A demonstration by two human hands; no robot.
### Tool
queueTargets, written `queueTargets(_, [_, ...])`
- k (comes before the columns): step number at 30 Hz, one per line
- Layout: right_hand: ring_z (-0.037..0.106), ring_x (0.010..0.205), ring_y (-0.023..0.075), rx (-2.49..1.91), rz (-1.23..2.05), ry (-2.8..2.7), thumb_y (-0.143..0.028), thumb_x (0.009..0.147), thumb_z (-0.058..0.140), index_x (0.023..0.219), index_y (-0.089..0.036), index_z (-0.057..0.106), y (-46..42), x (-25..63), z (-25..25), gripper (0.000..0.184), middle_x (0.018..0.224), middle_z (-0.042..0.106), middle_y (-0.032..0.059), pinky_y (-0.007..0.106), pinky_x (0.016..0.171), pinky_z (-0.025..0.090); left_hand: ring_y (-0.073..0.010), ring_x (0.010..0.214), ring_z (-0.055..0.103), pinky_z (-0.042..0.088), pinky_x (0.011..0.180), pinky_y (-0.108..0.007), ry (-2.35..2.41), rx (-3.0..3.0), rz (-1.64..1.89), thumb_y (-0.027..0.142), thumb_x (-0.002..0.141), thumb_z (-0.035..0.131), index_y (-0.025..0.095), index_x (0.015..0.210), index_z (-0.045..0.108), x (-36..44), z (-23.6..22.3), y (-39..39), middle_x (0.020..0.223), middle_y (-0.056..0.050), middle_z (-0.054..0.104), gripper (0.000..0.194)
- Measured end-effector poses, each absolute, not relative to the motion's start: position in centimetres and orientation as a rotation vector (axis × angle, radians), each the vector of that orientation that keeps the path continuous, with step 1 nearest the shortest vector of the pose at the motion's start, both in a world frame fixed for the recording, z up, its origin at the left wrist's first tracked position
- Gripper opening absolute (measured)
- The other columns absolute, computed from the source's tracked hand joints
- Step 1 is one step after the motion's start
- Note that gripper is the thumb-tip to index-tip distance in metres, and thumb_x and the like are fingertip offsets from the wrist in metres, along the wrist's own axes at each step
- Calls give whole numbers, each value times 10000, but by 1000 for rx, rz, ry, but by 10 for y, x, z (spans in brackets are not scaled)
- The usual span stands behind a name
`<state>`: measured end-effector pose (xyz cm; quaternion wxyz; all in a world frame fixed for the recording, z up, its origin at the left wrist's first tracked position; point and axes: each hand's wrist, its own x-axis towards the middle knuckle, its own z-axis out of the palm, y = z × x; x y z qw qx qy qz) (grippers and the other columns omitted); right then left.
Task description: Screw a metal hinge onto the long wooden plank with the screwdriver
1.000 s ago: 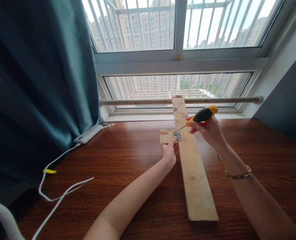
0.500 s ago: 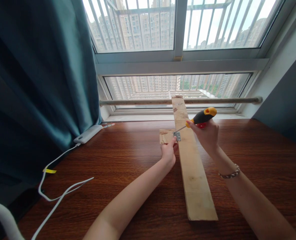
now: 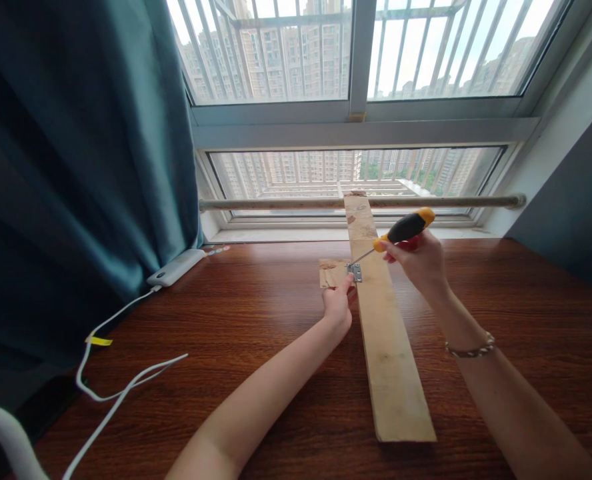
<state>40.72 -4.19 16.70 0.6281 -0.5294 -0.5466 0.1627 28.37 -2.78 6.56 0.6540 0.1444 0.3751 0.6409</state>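
A small metal hinge [image 3: 357,273] lies across a short wood piece [image 3: 329,273] and a long wooden plank [image 3: 393,360]. My left hand [image 3: 337,307] is closed at the joint, its thumb pressing the hinge's left leaf; its other fingers are partly hidden below. In my right hand [image 3: 423,263] is a screwdriver [image 3: 407,227] with a black and yellow handle, gripped near the front of the handle. The shaft slants down to the left and its tip meets the hinge's left leaf. Any screw under the tip is too small to make out.
All this rests on a dark reddish wooden tabletop [image 3: 256,280]. A white power strip [image 3: 177,267] with a white cable [image 3: 121,395] lies at left, beside a blue curtain [image 3: 101,133]. Behind the plank's far end runs a horizontal rail [image 3: 286,204] before the window.
My right hand has shifted slightly right and its fingers have loosened and turned around the screwdriver's handle. The tip stays on the hinge. My left hand and the wood have not visibly moved.
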Motion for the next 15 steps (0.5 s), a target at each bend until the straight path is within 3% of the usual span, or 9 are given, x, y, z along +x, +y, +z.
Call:
queueTargets(3, [607, 444, 182, -1386, 3, -1188, -528, 617, 738, 688, -162, 590, -41, 400, 158, 401, 545, 642, 19, 303, 505, 494, -130, 585, 637, 528, 557, -252, 836, 323, 1457, 86, 654, 723, 128, 834, 643, 284, 67, -29, 773, -56, 697, 201])
queueTargets(5, [602, 441, 168, -1376, -50, -1168, -548, 646, 711, 687, -165, 595, -42, 397, 154, 403, 554, 650, 17, 276, 497, 474, -129, 577, 635, 529, 562, -256, 844, 323, 1455, 86, 657, 724, 125, 823, 644, 284, 68, -29, 766, -56, 695, 188])
queueTargets(10, [594, 435, 147, -1292, 58, -1164, -555, 680, 683, 668, -160, 594, -42, 397, 155, 404, 500, 614, -3, 243, 483, 460, -129, 613, 646, 542, 618, -265, 885, 330, 1465, 84, 671, 719, 125, 812, 644, 284, 65, -28, 787, -63, 695, 165])
queueTargets(15, [496, 367, 98, -1155, 209, -933, -548, 718, 641, 652, -170, 553, -39, 418, 170, 394, 487, 565, -19, 210, 365, 380, -127, 644, 651, 545, 650, -263, 883, 326, 1468, 81, 668, 719, 135, 813, 635, 284, 64, -27, 781, -56, 691, 176])
